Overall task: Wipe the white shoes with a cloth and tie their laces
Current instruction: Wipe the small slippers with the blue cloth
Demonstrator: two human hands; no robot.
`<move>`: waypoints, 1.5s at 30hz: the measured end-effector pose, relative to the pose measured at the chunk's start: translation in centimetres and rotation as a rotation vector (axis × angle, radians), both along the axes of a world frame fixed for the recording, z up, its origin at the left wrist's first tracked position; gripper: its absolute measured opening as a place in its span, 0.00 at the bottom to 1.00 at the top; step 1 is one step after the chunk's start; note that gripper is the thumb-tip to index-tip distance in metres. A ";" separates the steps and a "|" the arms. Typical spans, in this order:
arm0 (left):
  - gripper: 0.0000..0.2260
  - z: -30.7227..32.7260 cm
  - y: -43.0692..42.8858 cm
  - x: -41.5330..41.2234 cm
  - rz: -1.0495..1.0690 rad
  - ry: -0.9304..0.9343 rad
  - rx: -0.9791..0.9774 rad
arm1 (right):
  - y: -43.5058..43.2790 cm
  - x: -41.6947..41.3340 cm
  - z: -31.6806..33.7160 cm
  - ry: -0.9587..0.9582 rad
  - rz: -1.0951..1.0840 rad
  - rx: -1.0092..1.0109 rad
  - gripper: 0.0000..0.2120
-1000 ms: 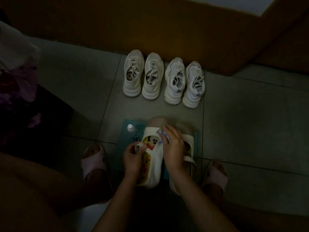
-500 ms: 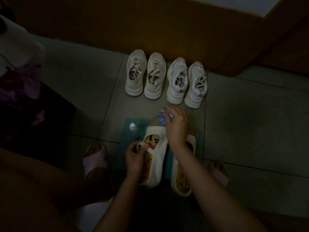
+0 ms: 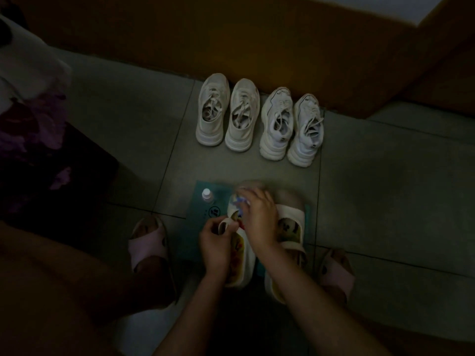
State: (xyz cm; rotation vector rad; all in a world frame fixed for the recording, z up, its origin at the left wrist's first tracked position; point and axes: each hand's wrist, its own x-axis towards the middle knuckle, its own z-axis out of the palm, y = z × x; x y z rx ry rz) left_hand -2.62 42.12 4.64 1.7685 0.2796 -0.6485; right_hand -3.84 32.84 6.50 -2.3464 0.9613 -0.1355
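Observed from the head view, in dim lighting. A white strapped shoe with a cartoon-printed insole (image 3: 247,264) lies on a flat teal mat (image 3: 199,201) on the grey tiled floor (image 3: 115,129), directly in front of the person. A second matching white strapped shoe (image 3: 290,215) lies just beside it to the right, also on the mat.

The left hand (image 3: 216,244) pinches the heel strap of the nearer shoe between thumb and fingertips, the remaining fingers curled. The right hand (image 3: 257,217) has its fingers curled round a small crumpled white-and-blue cloth (image 3: 237,201) and bears it against the toe end of the same shoe. This area is motion-blurred, so the exact contact patch cannot be told.

A small clear bottle with a white cap (image 3: 207,196) stands upright on the far left corner of the mat, near the cloth but apart from it.

Four white lace-up sneakers (image 3: 243,116) stand side by side in a row against the brown wall (image 3: 257,34), toes towards the wall, well apart from the hands. Their laces lie in loose strands across the openings.

The person's feet, in pale pink slippers (image 3: 147,242), rest on either side of the mat.
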 end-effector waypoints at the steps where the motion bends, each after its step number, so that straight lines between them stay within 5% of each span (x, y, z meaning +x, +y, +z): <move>1: 0.05 0.0 0.0 -0.1 0.003 -0.009 0.004 | 0.4 0.0 0.3 -0.018 0.055 0.048 0.13; 9: 0.12 1.1 -0.2 -0.5 0.022 0.023 -0.006 | -4.9 4.1 1.0 -0.092 -0.183 0.045 0.15; 13: 0.16 1.3 -0.3 -0.5 0.015 0.047 0.008 | -4.4 5.1 -0.3 0.125 0.012 -0.049 0.16; 18: 0.09 1.1 -0.6 -0.6 0.036 0.032 0.022 | -2.0 4.2 -0.7 0.107 0.115 -0.106 0.17; 29: 0.05 1.2 -0.8 -0.9 0.064 0.007 0.025 | 1.1 -0.3 0.5 -0.156 -0.023 0.298 0.17; 35: 0.11 1.6 -0.8 -0.8 0.046 0.056 0.050 | -4.0 1.9 2.5 -0.274 -0.319 0.378 0.18; 40: 0.09 1.9 -0.7 -0.8 0.031 0.046 0.036 | -5.2 3.9 0.3 -0.015 -0.135 0.190 0.13; 45: 0.10 1.9 -0.7 -0.7 0.028 0.027 0.034 | -3.6 3.8 -1.2 0.160 0.106 -0.056 0.18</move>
